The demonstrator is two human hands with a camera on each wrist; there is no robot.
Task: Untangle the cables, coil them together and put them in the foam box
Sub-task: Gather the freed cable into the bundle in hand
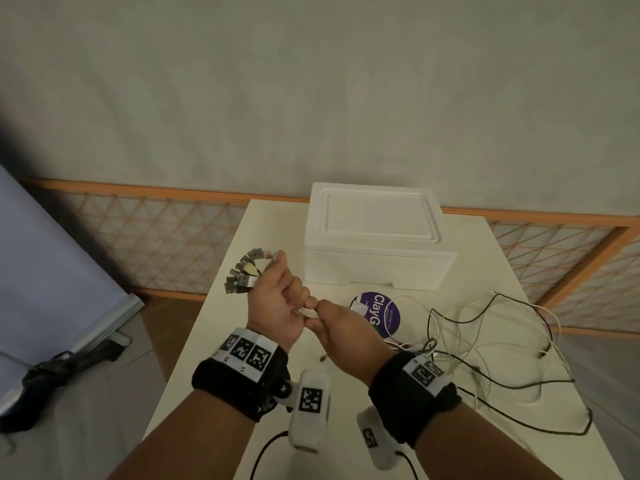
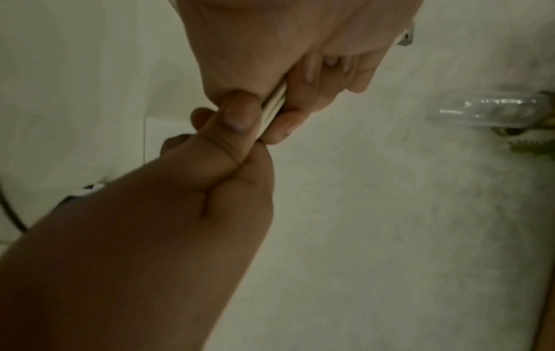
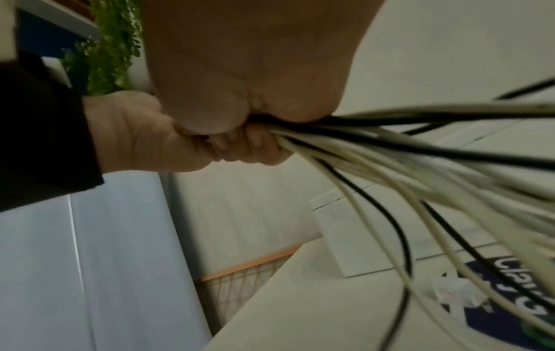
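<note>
Holding a bundle of cables (image 1: 310, 311) in both fists, we see our left hand (image 1: 277, 306) and right hand (image 1: 346, 329) pressed knuckle to knuckle above the desk (image 1: 214, 341). Our left grip is curled tight round the bundle just below its plugs (image 1: 247, 271), which fan out from the top of the fist, up and to the left. Our right grip is closed round the same bundle just beside it; the left wrist view shows the right thumb (image 2: 237, 118) pinching the pale strands against the fingers.

From under the right fist, white and black cables spill out in loose loops (image 1: 485, 348) across the right half of the desk; the right wrist view shows them streaming from the closed hand in a spread sheaf. One black strand reaches almost to the desk's right edge.

Behind our hands, toward the far edge of the desk, stands the white foam box (image 1: 377, 237) with its lid on. Between the box and our right hand lies a round purple sticker (image 1: 381, 311) with white lettering, partly hidden by the hand. Both wrists wear black bands (image 1: 239, 386) bearing square black-and-white markers. An orange-framed lattice panel (image 1: 156, 237) runs along the wall behind the desk.
</note>
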